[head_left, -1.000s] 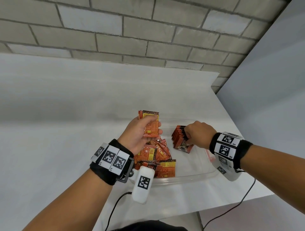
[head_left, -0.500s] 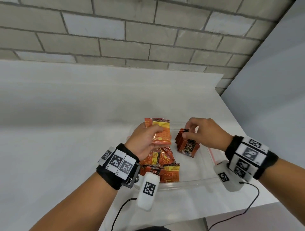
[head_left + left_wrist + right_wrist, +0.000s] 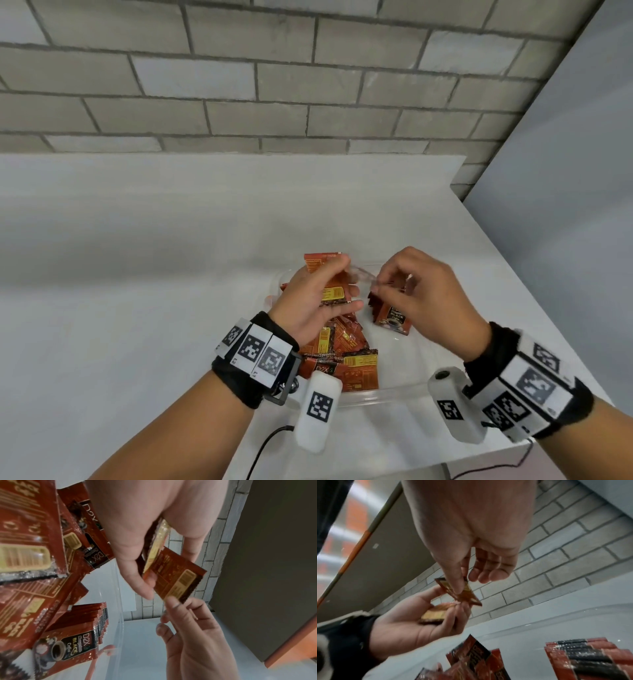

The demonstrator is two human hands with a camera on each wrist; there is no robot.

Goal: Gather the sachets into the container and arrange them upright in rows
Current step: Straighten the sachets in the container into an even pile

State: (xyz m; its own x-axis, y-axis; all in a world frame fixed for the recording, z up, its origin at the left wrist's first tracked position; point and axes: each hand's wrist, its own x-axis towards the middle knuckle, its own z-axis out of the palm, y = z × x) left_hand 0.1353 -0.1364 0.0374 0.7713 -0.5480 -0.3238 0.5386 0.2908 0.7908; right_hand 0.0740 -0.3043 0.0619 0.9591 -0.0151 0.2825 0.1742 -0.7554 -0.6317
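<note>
clear plastic, shallow and rectangular, the container (image 3: 383, 394) sits near the table's (image 3: 137, 274) right front corner, so both hands can work over it without reaching. the left hand (image 3: 313, 301) holds a small fan of sachets (image 3: 329, 291) above the tub, thumb on one face and fingers curled behind, and i'd guess they are kept up there as a ready supply to deal from. the right hand (image 3: 421, 294) has come across to meet it: in the right wrist view its thumb and forefinger pinch the corner of one sachet (image 3: 462, 595) that sticks out of the fan, the other fingers loosely bent and holding nothing. it looks like a hand-off, one packet drawn from the bunch so it can be set down singly. below the right hand a row of sachets (image 3: 390, 311) already stands on edge, packed face to face in the tub's right half, leaning a little; that is presumably where the pinched one is bound, and the tight packing is what keeps such thin packets upright. on the left side a loose heap of sachets (image 3: 342, 356) lies flat and overlapping in the tub, gathered but not yet sorted. so the gathering seems done and the arranging only partly, judging by how much remains in the heap.
</note>
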